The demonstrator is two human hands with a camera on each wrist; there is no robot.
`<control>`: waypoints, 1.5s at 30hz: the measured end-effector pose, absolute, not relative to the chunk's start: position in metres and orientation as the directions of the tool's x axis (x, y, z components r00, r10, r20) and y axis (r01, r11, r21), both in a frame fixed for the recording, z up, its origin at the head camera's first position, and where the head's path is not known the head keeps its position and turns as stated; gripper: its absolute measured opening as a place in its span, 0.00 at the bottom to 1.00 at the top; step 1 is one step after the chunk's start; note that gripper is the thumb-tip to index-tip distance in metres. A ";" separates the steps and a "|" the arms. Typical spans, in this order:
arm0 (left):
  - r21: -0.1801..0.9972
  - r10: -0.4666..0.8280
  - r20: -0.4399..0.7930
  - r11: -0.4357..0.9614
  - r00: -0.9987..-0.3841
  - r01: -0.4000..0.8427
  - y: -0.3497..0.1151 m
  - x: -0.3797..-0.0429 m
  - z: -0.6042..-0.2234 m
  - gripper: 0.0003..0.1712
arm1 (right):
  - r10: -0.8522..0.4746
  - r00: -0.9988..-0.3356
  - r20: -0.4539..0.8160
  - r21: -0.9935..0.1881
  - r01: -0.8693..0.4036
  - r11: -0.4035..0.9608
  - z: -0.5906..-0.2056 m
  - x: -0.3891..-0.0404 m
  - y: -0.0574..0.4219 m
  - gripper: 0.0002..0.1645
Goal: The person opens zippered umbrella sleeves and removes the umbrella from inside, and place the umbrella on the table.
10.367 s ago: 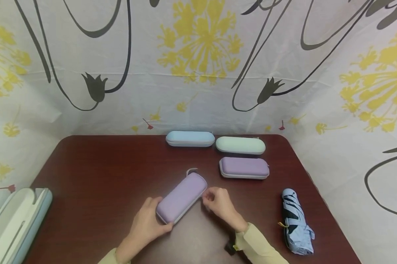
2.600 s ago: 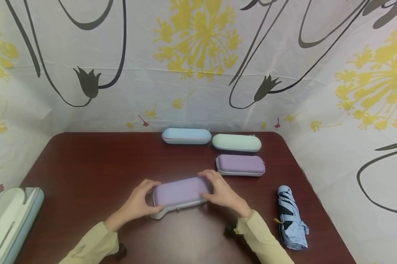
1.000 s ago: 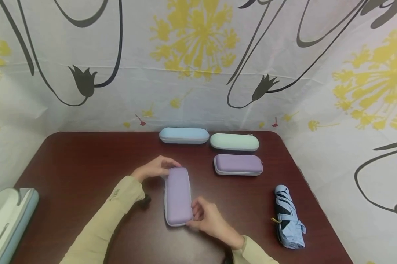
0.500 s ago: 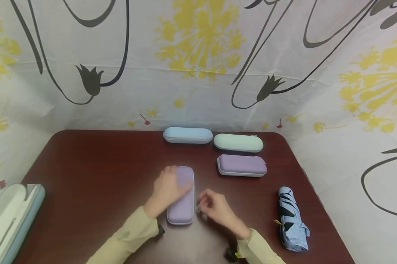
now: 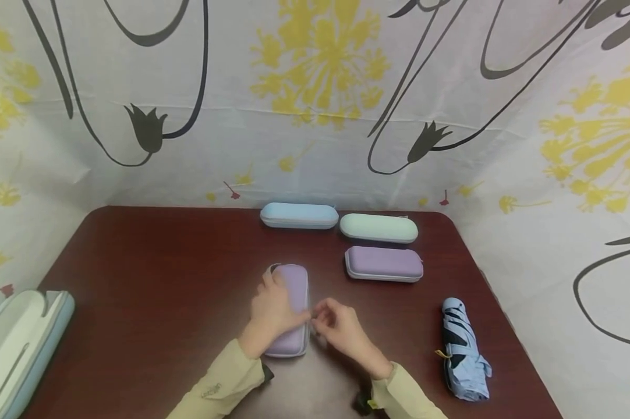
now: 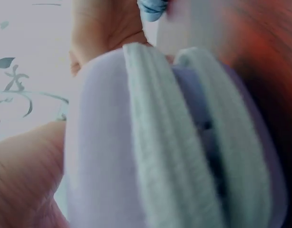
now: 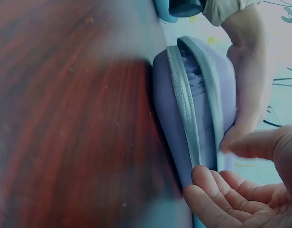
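A purple zippered case [image 5: 296, 291] lies lengthwise on the table, its zipper parted along the near end and part of the right side. My left hand [image 5: 271, 311] grips the case from above, thumb at its right edge and fingers toward its far left corner. My right hand [image 5: 341, 330] is at the right edge, where the fingertips [image 7: 203, 180] pinch at the zipper; the pull is hidden. In the left wrist view the two pale zipper tapes [image 6: 158, 137] stand apart, with a dark slot between them.
Behind stand a blue case [image 5: 299, 216], a mint case [image 5: 379, 228] and another purple case [image 5: 384, 263]. A folded blue umbrella [image 5: 467, 355] lies at the right. A white and light-blue device [image 5: 29, 349] stands at the left edge of the brown table [image 5: 179, 262]. A patterned curtain [image 5: 231, 139] encloses the table.
The purple case has been turned from slanting to lengthwise. My left hand has moved from its far end onto its top. My right hand has shifted up along the right edge; the zipper shows parted.
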State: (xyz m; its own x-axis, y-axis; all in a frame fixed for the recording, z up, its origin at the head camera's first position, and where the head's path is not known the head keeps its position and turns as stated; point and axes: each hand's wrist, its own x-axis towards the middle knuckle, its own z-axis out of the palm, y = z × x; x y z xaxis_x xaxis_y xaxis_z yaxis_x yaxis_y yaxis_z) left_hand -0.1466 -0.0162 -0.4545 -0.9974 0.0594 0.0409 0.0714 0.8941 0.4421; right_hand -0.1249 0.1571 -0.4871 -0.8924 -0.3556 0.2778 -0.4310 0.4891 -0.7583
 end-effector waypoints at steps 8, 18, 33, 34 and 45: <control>0.722 0.124 -0.106 0.692 -0.987 0.010 -0.051 -0.159 -0.451 0.50 | -0.327 -0.896 0.301 -0.716 -0.439 0.543 -0.480 -0.132 0.143 0.15; 0.937 0.242 -0.329 0.202 -0.913 -0.284 -0.087 -0.157 -0.454 0.41 | -0.314 -0.928 0.200 -0.592 -0.370 0.716 -0.471 -0.147 0.113 0.35; 0.938 0.259 -0.345 0.063 -0.902 -0.340 -0.095 -0.156 -0.470 0.39 | -0.254 -0.965 0.066 -0.308 -0.261 0.915 -0.454 -0.152 0.073 0.36; 0.939 0.252 -0.344 0.066 -0.904 -0.339 -0.094 -0.156 -0.470 0.39 | -0.247 -0.967 0.065 -0.298 -0.255 0.920 -0.455 -0.152 0.071 0.38; 0.949 0.180 -0.315 0.069 -0.932 -0.308 -0.089 -0.150 -0.473 0.38 | -0.200 -0.979 -0.028 -0.551 -0.152 0.820 -0.469 -0.162 0.075 0.42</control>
